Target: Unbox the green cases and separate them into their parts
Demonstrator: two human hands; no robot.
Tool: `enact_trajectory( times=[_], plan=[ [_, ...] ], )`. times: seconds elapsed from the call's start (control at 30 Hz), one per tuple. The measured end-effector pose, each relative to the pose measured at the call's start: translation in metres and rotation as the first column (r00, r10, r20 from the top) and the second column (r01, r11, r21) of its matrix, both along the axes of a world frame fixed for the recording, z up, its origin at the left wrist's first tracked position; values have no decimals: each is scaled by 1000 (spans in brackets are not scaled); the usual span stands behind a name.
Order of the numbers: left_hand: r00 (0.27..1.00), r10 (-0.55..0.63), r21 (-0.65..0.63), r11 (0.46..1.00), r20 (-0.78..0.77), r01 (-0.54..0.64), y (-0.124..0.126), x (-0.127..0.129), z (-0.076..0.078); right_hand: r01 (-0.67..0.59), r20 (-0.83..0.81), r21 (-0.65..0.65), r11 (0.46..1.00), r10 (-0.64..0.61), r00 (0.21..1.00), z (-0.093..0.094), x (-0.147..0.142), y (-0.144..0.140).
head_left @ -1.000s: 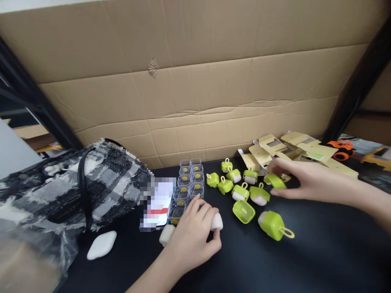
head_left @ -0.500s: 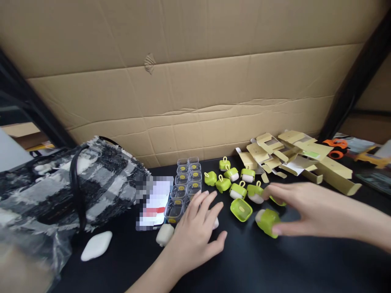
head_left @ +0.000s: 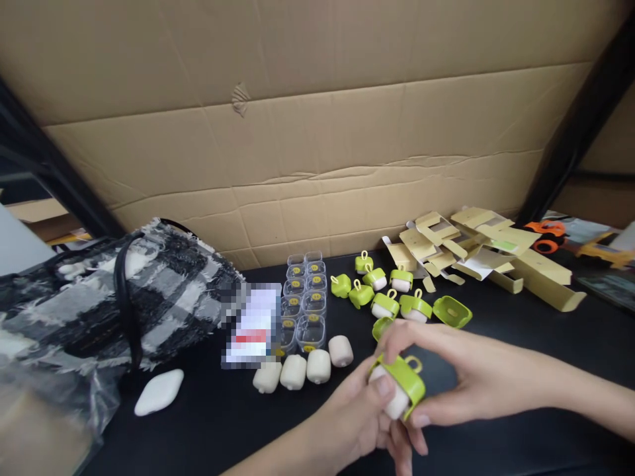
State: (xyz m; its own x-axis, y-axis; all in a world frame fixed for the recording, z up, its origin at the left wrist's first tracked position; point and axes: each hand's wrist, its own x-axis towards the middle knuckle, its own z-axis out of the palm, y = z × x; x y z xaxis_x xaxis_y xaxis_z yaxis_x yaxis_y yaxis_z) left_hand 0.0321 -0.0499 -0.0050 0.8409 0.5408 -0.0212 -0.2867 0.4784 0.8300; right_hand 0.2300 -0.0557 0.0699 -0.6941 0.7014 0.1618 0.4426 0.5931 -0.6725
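Black tabletop (head_left: 496, 423) below; nearest, left hand (head_left: 360, 416) and right hand (head_left: 446, 377) both pinched around green case (head_left: 399, 387) with white insert; beyond, four white pieces (head_left: 305, 367); farther, green cases (head_left: 384, 291); cardboard wall (head_left: 317, 132) behind.

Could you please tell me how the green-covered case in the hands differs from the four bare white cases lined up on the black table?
The held case wears a lime-green cover with a loop; the bare white cases have none. The held case sits off the table, gripped between the left hand and the right hand; the bare white cases rest untouched in a row. Both show the same rounded white body.
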Motion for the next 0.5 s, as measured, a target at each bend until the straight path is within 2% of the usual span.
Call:
enact_trajectory(
  times=[0.1,0.2,0.33,0.5],
  plan=[
    [998,53,-84,995,33,-50,-2,-2,0,-22,-118,47,999,27,993,-18,-12,-1],
    [999,44,-89,995,9,-43,-2,-4,1,-1,-159,77,997,13,987,-30,-17,-4],
    [994,15,6,1000,-110,-14,-3,-4,-1,0,-145,94,996,14,989,-31,-20,-11],
    [962,99,178,983,-254,-54,-7,-6,2,-47,-50,189,981,57,997,-32,-21,-20]
  ],
)
